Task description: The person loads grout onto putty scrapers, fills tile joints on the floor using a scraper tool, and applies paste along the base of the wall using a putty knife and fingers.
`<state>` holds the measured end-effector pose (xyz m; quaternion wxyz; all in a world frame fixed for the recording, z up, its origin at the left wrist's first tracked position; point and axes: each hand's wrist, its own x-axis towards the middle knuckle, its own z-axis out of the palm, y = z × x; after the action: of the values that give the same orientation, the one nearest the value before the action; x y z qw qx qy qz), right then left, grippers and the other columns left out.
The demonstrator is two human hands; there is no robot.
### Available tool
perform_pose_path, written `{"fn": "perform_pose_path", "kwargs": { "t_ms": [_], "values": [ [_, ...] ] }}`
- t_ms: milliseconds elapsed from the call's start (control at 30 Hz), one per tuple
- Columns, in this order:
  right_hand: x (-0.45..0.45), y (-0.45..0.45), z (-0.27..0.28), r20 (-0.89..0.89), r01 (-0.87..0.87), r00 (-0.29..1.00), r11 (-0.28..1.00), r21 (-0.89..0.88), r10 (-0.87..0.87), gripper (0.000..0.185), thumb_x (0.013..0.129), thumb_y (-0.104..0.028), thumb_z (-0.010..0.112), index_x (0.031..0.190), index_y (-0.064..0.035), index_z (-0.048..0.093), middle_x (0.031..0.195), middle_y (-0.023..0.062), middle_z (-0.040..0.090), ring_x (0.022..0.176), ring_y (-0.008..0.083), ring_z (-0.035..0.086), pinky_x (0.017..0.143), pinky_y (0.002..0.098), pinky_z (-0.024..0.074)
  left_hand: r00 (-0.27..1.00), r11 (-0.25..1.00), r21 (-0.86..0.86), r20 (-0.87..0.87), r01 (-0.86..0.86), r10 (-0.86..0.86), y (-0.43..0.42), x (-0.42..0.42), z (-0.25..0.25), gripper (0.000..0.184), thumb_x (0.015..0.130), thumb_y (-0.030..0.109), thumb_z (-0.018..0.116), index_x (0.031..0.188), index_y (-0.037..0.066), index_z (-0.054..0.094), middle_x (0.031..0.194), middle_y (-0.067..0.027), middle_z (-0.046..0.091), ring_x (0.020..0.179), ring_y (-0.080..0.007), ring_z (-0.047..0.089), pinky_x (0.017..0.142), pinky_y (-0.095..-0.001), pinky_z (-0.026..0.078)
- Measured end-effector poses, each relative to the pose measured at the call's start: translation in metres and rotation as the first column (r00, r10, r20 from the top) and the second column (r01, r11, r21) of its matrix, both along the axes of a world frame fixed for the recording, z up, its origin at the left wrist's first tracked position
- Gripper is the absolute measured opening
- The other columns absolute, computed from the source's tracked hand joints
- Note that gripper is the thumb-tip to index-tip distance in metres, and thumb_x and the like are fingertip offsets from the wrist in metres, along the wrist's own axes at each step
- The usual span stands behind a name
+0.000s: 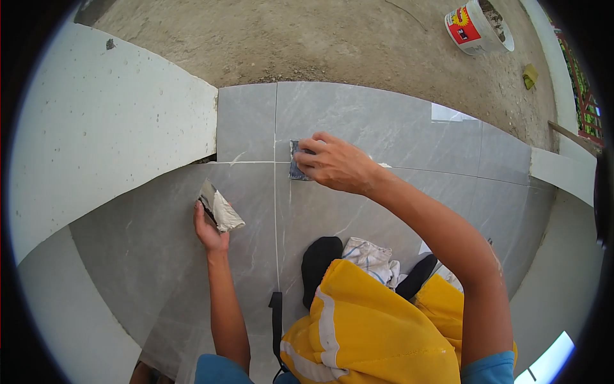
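Observation:
My left hand [212, 232] is wrapped round a broad metal putty knife [206, 192], held just above the tiles at the left. A thick lump of white grout [225, 213] sits on its blade. My right hand [339, 163] grips a dark, flat, rectangular spreader [295, 168], pressed on or close to the tile beside the crossing of two joints. Fingers cover the spreader's right side. White grout fills the vertical joint [276, 224] and the short horizontal joint to its left. The grey tiles [384, 198] carry a few white smears near the joints.
A white bucket [476, 35] with a red and yellow label lies tilted on the rough concrete ground [307, 38]. A yellowish scrap [529, 76] lies nearby. White walls [115, 109] bound the tiles. A checked cloth [369, 256] lies between my dark-socked feet.

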<state>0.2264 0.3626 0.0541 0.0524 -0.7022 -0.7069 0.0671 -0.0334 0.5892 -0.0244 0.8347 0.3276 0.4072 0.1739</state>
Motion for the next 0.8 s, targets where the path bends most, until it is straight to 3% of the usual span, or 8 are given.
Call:
{"fn": "perform_pose_path", "kwargs": {
  "t_ms": [67,200,267,500,567,600,667,800],
  "values": [
    [0.002,-0.008,0.000,0.027,-0.003,1.000,0.987,-0.161,0.008,0.014,0.084,-0.016,0.060,0.088,-0.0082,0.071,0.106,0.0007,0.062,0.109,0.0168,0.050,0.095,0.0349,0.0406,1.000,1.000,-0.001,-0.016,-0.005,0.005,0.000,0.000,0.002,0.035,0.097,0.035,0.048,0.121,0.009,0.055,0.112,-0.0015,0.060,0.099,-0.0168,0.059,0.088,-0.0403,0.049],
    [0.007,-0.062,0.017,0.053,0.058,0.997,0.976,-0.210,-0.048,0.016,0.084,-0.017,0.062,0.093,-0.0092,0.072,0.107,-0.0002,0.062,0.108,0.0157,0.050,0.095,0.0370,0.0387,0.999,1.000,-0.012,-0.035,-0.014,0.014,-0.002,0.003,0.005,0.036,0.097,0.034,0.048,0.122,0.009,0.055,0.113,-0.0018,0.060,0.099,-0.0168,0.059,0.088,-0.0404,0.049],
    [0.011,-0.100,0.027,0.019,0.164,0.985,0.914,-0.372,-0.170,0.026,0.083,-0.013,0.065,0.108,-0.0088,0.069,0.117,0.0026,0.062,0.113,0.0193,0.050,0.099,0.0420,0.0379,0.999,1.000,-0.018,-0.036,-0.013,0.013,-0.001,0.002,0.005,0.036,0.097,0.034,0.049,0.122,0.010,0.055,0.113,-0.0018,0.060,0.099,-0.0167,0.059,0.088,-0.0405,0.049],
    [0.009,-0.213,0.052,0.183,0.444,0.896,0.813,-0.377,-0.405,0.026,0.079,-0.006,0.063,0.104,-0.0033,0.068,0.107,0.0033,0.062,0.104,0.0200,0.050,0.094,0.0379,0.0369,0.999,1.000,-0.019,-0.042,-0.006,0.005,0.000,0.001,0.002,0.035,0.097,0.033,0.049,0.124,0.011,0.054,0.116,-0.0005,0.060,0.100,-0.0157,0.058,0.089,-0.0395,0.048],
    [0.009,-0.208,0.059,0.130,0.592,0.771,0.626,-0.508,-0.623,0.033,0.072,-0.001,0.062,0.104,-0.0009,0.066,0.104,0.0071,0.061,0.094,0.0221,0.052,0.087,0.0371,0.0410,0.999,1.000,-0.006,-0.047,-0.005,0.005,0.001,0.000,0.002,0.035,0.097,0.032,0.050,0.125,0.011,0.054,0.116,-0.0007,0.060,0.100,-0.0156,0.057,0.088,-0.0396,0.048],
    [0.007,-0.202,0.056,0.135,0.594,0.769,0.620,-0.512,-0.625,0.033,0.072,-0.001,0.062,0.104,-0.0009,0.066,0.104,0.0071,0.061,0.094,0.0221,0.052,0.087,0.0371,0.0410,0.999,1.000,-0.024,-0.039,-0.006,0.005,0.003,-0.002,0.000,0.035,0.097,0.032,0.049,0.125,0.011,0.054,0.118,-0.0007,0.059,0.102,-0.0156,0.057,0.089,-0.0393,0.047],
    [-0.004,-0.189,0.043,-0.038,0.769,0.634,0.635,-0.075,-0.773,0.032,0.067,-0.003,0.062,0.098,0.0010,0.066,0.098,0.0094,0.060,0.085,0.0240,0.052,0.077,0.0364,0.0446,0.999,0.999,-0.034,-0.048,-0.008,0.006,0.004,-0.003,0.000,0.035,0.097,0.032,0.049,0.126,0.011,0.053,0.119,-0.0009,0.059,0.103,-0.0156,0.056,0.089,-0.0393,0.047],
    [-0.040,-0.202,0.019,0.180,0.733,0.679,0.646,-0.212,-0.712,0.035,0.068,-0.003,0.063,0.103,0.0028,0.066,0.093,0.0082,0.058,0.081,0.0242,0.053,0.073,0.0352,0.0479,0.996,0.998,-0.045,-0.080,-0.032,0.029,0.005,0.002,0.001,0.037,0.097,0.030,0.049,0.128,0.011,0.052,0.122,-0.0012,0.057,0.107,-0.0160,0.055,0.090,-0.0389,0.047]
  ]
}}
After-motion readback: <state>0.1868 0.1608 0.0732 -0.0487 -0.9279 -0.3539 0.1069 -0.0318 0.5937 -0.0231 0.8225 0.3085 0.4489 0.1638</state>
